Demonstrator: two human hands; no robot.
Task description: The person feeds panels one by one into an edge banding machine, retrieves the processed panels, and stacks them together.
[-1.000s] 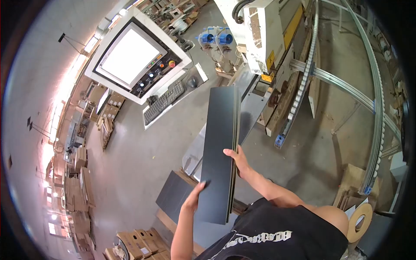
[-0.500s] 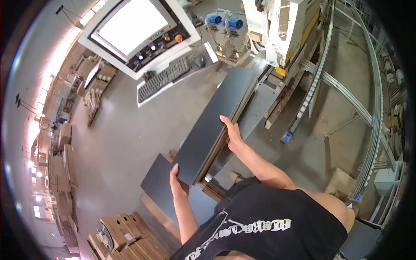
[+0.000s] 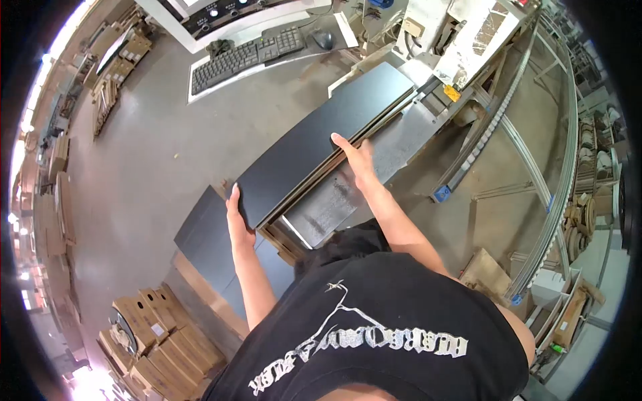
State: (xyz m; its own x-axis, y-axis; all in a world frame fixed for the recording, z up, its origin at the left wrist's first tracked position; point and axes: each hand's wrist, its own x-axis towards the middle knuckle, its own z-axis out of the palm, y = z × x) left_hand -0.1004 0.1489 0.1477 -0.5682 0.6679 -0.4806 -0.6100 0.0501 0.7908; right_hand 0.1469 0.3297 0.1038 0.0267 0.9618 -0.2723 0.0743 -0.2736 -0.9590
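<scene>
Long dark panels [image 3: 301, 144], stacked with brown edges showing, lie diagonally in front of me. My left hand [image 3: 239, 219] grips the near left end of the stack, its thumb on the top edge and the other fingers hidden below. Along the right long side, my right hand [image 3: 356, 160] has its thumb over the top panel and its fingers around the edge. Beneath and to the right runs a grey metal surface [image 3: 394, 150]. More dark panels [image 3: 212, 234] lie lower, beyond my left hand.
A keyboard [image 3: 244, 59] and a mouse [image 3: 324, 40] rest on a shelf under a control panel. A white machine [image 3: 461, 50] stands at the far end. Roller rails [image 3: 485, 134] curve along the right. Cardboard boxes [image 3: 167, 347] are stacked at lower left.
The view has tilted down and shifted, so the control screen is mostly out of sight. Both hands still hold the panel stack, which now looks more level across the view.
</scene>
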